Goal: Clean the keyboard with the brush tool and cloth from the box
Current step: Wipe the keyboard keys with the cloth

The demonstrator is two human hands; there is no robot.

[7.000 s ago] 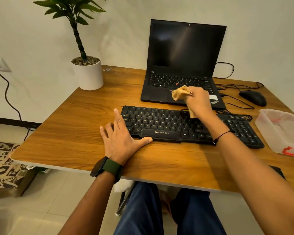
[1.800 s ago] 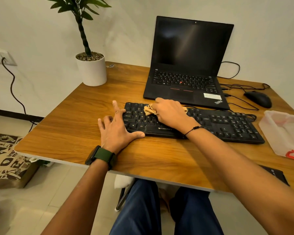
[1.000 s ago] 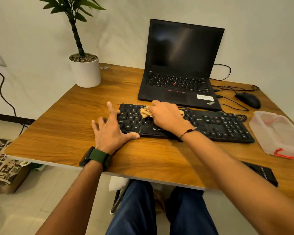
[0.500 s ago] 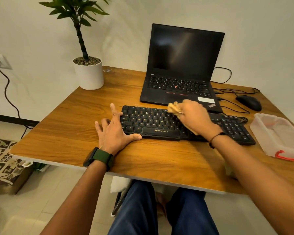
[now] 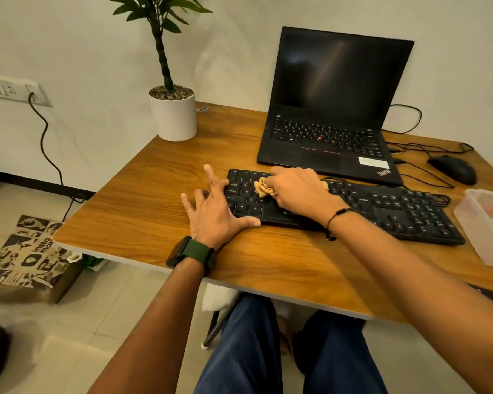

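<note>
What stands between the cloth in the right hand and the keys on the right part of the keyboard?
Nothing visible does. The right hand presses the cloth on the left keys of the keyboard; the keys further right lie bare. The left hand rests at the left end.

Black keyboard [image 5: 382, 209], tan cloth [image 5: 262, 188], black laptop [image 5: 333, 109], white pot [image 5: 173, 116], green watch strap [image 5: 195, 249]
</note>
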